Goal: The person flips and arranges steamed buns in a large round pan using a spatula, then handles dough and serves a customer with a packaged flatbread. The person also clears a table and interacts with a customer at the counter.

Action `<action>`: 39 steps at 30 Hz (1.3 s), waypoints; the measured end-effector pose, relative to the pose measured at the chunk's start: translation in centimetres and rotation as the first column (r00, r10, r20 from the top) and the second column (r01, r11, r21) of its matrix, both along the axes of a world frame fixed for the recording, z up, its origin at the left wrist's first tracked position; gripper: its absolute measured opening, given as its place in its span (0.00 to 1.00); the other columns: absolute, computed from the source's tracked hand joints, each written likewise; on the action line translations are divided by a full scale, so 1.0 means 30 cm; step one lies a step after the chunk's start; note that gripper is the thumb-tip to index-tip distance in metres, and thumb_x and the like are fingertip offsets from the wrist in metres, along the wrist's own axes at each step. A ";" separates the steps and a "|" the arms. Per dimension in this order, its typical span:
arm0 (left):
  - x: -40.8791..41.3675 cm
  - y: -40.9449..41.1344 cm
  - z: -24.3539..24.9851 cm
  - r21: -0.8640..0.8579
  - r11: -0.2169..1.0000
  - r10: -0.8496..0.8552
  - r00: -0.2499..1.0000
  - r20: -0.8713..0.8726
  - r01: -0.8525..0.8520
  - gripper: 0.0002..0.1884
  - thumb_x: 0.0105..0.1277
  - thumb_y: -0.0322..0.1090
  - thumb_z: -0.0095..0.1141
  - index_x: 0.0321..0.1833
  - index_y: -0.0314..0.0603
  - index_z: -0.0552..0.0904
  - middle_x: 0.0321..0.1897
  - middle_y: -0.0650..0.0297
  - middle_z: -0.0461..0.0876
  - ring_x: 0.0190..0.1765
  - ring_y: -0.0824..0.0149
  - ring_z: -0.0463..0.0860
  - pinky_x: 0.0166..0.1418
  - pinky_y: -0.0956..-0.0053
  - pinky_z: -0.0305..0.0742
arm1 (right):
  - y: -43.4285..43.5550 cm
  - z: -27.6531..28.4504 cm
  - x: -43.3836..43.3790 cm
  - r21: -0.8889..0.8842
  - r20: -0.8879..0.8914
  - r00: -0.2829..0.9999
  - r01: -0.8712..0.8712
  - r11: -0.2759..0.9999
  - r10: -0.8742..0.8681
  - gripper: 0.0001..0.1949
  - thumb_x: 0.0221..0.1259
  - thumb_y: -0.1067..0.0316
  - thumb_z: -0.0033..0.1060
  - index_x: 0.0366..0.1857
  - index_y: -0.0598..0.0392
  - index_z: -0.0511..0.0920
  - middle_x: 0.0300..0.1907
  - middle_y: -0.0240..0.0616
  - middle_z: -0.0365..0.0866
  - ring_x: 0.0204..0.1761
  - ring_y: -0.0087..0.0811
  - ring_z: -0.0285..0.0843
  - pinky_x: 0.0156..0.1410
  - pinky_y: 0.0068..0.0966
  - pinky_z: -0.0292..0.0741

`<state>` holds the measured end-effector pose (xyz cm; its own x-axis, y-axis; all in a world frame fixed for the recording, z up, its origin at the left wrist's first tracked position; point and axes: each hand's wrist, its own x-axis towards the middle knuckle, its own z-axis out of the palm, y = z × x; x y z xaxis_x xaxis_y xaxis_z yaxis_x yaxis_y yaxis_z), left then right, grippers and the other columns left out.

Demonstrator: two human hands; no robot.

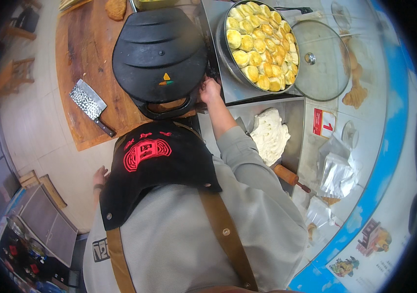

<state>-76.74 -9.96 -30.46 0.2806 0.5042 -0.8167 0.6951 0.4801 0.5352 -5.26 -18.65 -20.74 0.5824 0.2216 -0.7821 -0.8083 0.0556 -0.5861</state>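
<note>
My right hand is at the right side of a black electric baking pan with its lid down. The fingertips touch or lie near the appliance's edge; whether they grip any part is unclear. Low at my left side hangs my left hand, partly behind the apron, with nothing visible in it. A cleaver lies on the wooden board, left of the appliance. To the right, a round pan is filled with browned round pastries. White dough rests in a metal recess near my right forearm.
A glass lid stands or leans right of the pastry pan. A wooden rolling pin lies below the dough, with clear plastic bags farther right. A brown baked piece is at the board's far end. Cabinets stand at lower left.
</note>
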 end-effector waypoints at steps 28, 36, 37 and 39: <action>0.141 -0.053 0.093 -0.248 0.827 0.472 0.863 -0.181 -0.504 0.31 0.77 0.48 0.55 0.75 0.34 0.69 0.66 0.46 0.79 0.59 0.52 0.83 0.60 0.61 0.82 | 0.004 0.058 -0.040 0.023 -0.003 1.000 -0.009 1.000 0.009 0.27 0.73 0.69 0.44 0.76 0.44 0.68 0.68 0.38 0.77 0.65 0.39 0.75 0.68 0.39 0.66; 0.126 -0.002 0.087 -0.157 0.927 0.334 0.940 -0.067 -0.341 0.30 0.78 0.47 0.55 0.74 0.32 0.70 0.65 0.45 0.79 0.57 0.53 0.84 0.60 0.60 0.82 | -0.074 0.181 -0.129 -0.932 0.062 -0.061 -0.360 0.036 0.996 0.20 0.65 0.72 0.53 0.59 0.70 0.78 0.72 0.59 0.68 0.67 0.56 0.76 0.71 0.43 0.74; 0.120 0.006 0.076 -0.151 0.934 0.319 0.946 -0.062 -0.325 0.30 0.78 0.47 0.55 0.74 0.32 0.70 0.65 0.45 0.79 0.57 0.53 0.84 0.60 0.60 0.82 | -0.094 0.184 -0.128 -0.939 0.020 -0.030 -0.344 0.008 0.999 0.21 0.65 0.72 0.53 0.60 0.70 0.78 0.74 0.59 0.66 0.67 0.55 0.76 0.70 0.43 0.74; 0.135 -0.001 0.051 -0.180 0.890 0.412 0.908 -0.076 -0.419 0.29 0.78 0.46 0.54 0.73 0.32 0.71 0.65 0.45 0.79 0.56 0.54 0.84 0.61 0.60 0.82 | -0.125 0.210 -0.134 -0.949 -0.064 0.028 -0.312 -0.052 0.998 0.21 0.65 0.71 0.53 0.61 0.69 0.77 0.77 0.58 0.62 0.67 0.53 0.77 0.70 0.44 0.75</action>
